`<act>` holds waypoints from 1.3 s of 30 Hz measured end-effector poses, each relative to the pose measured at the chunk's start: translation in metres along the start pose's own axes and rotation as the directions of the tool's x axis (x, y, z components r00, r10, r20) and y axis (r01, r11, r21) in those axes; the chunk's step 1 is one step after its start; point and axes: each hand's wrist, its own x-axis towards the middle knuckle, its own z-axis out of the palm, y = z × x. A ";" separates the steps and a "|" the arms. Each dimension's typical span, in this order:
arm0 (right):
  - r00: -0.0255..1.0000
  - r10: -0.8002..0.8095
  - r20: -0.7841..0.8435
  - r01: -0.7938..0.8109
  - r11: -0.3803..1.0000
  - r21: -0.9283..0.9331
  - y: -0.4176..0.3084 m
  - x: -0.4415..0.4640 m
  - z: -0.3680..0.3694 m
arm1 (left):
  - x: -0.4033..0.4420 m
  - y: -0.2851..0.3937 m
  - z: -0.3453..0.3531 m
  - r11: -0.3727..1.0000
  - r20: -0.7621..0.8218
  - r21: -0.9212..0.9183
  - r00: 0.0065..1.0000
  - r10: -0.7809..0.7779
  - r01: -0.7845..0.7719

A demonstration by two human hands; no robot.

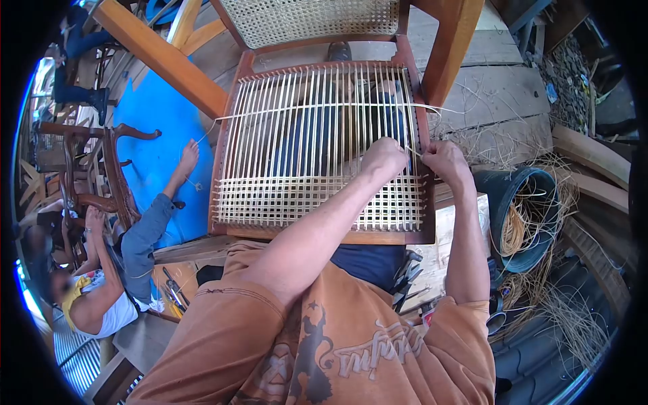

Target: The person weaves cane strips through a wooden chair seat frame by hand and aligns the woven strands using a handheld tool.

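Note:
A wooden chair seat frame [426, 202] lies in front of me, strung with pale cane strands running away from me. Nearest me, the crosswise strands form a woven grid [317, 202]. Farther up, a loose cane strand [297, 108] crosses the seat, its ends hanging past both sides. My left hand [386, 159] is closed in a pinch above the seat's right part. At the right rail, my right hand [445, 162] is also pinched closed. A short length of cane strand [413, 151] shows between the two hands. The fingertips are partly hidden.
The chair's caned back [317, 17] rises beyond the seat. To the right stands a dark bucket [496, 202] with coiled cane; loose strands [567, 324] litter the ground. At left, a person [101, 304] sits beside a carved wooden chair [108, 169] near a blue sheet [152, 121].

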 end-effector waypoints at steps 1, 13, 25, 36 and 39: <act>1.000 -0.006 0.005 0.006 1.000 -0.003 -0.001 0.000 -0.001 | 0.001 -0.002 0.000 1.000 0.011 -0.010 1.000 -0.007 0.007; 0.991 -0.130 -0.028 0.131 0.991 0.028 -0.004 0.008 0.004 | -0.021 -0.001 0.000 0.910 -0.190 0.332 0.927 0.324 -0.250; 0.995 -0.082 0.049 0.079 0.995 0.061 -0.006 0.007 -0.009 | 0.012 -0.011 -0.006 0.999 -0.005 -0.027 1.000 -0.030 0.030; 0.999 0.023 -0.046 -0.022 0.999 0.030 -0.017 0.011 0.002 | -0.018 -0.008 -0.005 0.971 -0.180 0.076 0.955 0.238 -0.227; 0.992 -0.080 -0.094 0.075 0.996 -0.058 -0.010 0.016 0.009 | -0.018 -0.006 -0.006 0.928 -0.184 0.335 0.955 0.235 -0.164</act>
